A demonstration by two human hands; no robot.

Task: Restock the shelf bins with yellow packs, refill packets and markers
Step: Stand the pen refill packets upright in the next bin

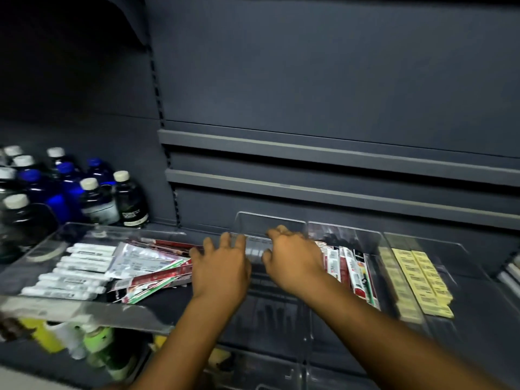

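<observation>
I noted L hand [222, 266] spread and released over the middle clear bin [270, 220], R hand [292, 257] curled, grasp indeterminate (blur), w/ markers [76, 271] lying in the bin well left, long axes approx left-right, so L hand was nearer.

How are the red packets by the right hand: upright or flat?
Upright: the red packets stand on edge, side by side, in the clear bin beside the right hand.

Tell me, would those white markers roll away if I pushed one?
Probably a little: the white markers look round and smooth. They likely wouldn't go far, since they lie packed side by side inside a clear bin.
</observation>
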